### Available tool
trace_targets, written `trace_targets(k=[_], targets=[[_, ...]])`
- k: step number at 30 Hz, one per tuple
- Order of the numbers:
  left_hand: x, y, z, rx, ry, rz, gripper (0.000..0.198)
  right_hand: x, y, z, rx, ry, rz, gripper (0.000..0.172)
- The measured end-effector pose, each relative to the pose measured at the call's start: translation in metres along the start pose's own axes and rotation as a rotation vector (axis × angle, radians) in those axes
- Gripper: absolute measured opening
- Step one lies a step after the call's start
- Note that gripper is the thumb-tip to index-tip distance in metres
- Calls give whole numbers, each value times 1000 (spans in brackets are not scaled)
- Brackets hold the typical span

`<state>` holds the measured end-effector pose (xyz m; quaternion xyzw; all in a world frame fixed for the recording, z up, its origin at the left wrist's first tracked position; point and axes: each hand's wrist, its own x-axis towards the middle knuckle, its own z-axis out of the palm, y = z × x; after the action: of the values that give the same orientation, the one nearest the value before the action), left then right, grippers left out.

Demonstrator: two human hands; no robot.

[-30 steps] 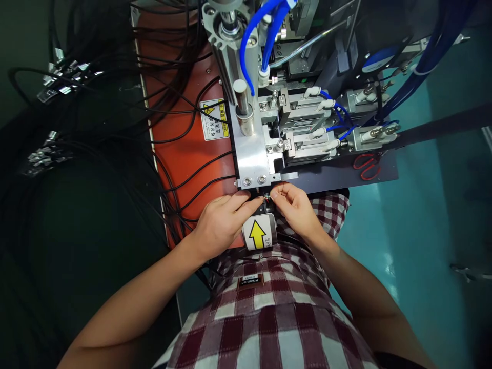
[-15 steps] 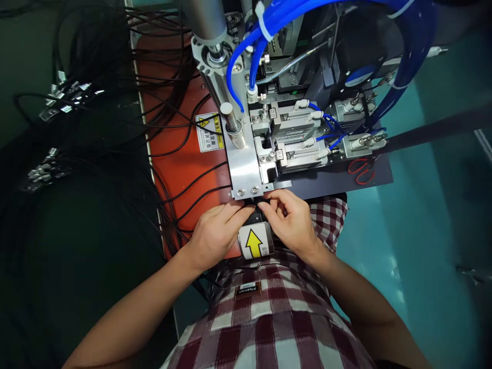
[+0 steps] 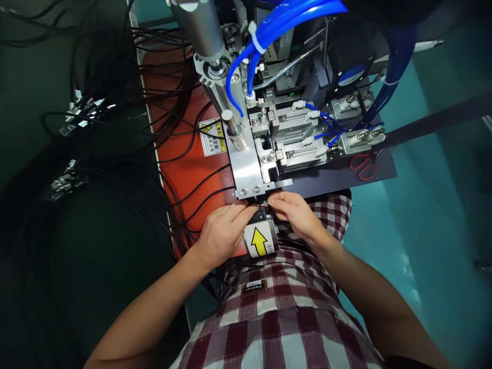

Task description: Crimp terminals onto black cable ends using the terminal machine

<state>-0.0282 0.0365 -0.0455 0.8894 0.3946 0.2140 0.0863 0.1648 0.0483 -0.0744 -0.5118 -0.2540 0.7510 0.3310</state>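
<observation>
My left hand (image 3: 223, 233) is closed in a pinch just in front of the machine's metal plate (image 3: 248, 169). From its fingertips come fine reddish wire ends (image 3: 262, 205) of a cable that the fingers mostly cover. My right hand (image 3: 294, 212) faces it from the other side, thumb and forefinger pinched on a small shiny metal connector (image 3: 265, 203). The two pinches nearly meet above a black block (image 3: 261, 214). Below them sits a white label with a yellow arrow (image 3: 260, 242). The connector's details are too small to make out.
Black cables (image 3: 188, 138) run across the orange tabletop (image 3: 184, 179) to the left. Bunches of metal-ended cables (image 3: 82, 115) hang beyond its edge. Pneumatic cylinders (image 3: 300, 154) and blue hoses (image 3: 284, 25) fill the machine. Red-handled scissors (image 3: 363, 166) lie on the right.
My right hand has drawn slightly away from the left, so the small metal connector and wire ends now show between them. The whole view has shifted a little.
</observation>
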Motion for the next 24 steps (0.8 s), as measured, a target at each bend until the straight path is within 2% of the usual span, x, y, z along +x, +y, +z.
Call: trace_targets(k=[4,8,10,12,15,17,22,24], targets=[[2,0,-1,37,-21,26,26,-12,8,1,3,64,-50,32],[2,0,-2,46,-50,20,26,-25,16,8,-118,83,-107,28],[2,0,-2,44,-57,20,26,-29,14,11,-273,164,-226,21],[2,0,-1,44,-55,22,26,-31,10,13,-521,252,-398,15],[1,-1,0,43,-52,27,27,-30,3,11,-800,306,-580,13],[1,-1,0,40,-54,29,28,-25,0,6,-727,251,-540,12],[1,-1,0,59,-28,40,28,-5,2,-9,-233,-28,-191,17],[1,-1,0,72,-31,43,28,-1,5,-13,-163,-67,-153,19]])
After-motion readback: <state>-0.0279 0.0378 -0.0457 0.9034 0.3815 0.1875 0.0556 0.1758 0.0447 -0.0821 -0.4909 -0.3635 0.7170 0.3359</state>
